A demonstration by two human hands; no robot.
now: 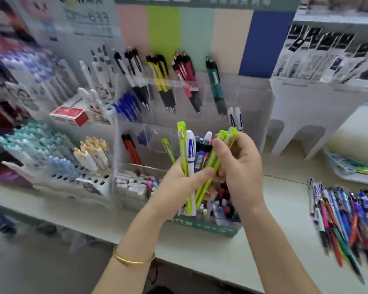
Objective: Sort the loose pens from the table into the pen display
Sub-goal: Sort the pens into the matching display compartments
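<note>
My left hand (179,183) grips a bundle of pens (190,158): lime-green ones, a white one with blue lettering, and some blue and red ones. My right hand (238,164) pinches two lime-green pens (227,137) at the right side of that bundle. Both hands are held up in front of the clear acrylic pen display (251,96), whose upper slots hold black-white, yellow, red and teal pens. A single lime-green pen (168,149) leans in a lower slot. A pile of loose pens (344,219) lies on the table at the right.
A red box (70,115) and white racks of pastel pens (51,158) stand at the left. Erasers (132,183) fill the display's bottom bins. A white cardboard stand (317,111) with packaged items stands at the right. The table's front edge (200,266) runs below my wrists.
</note>
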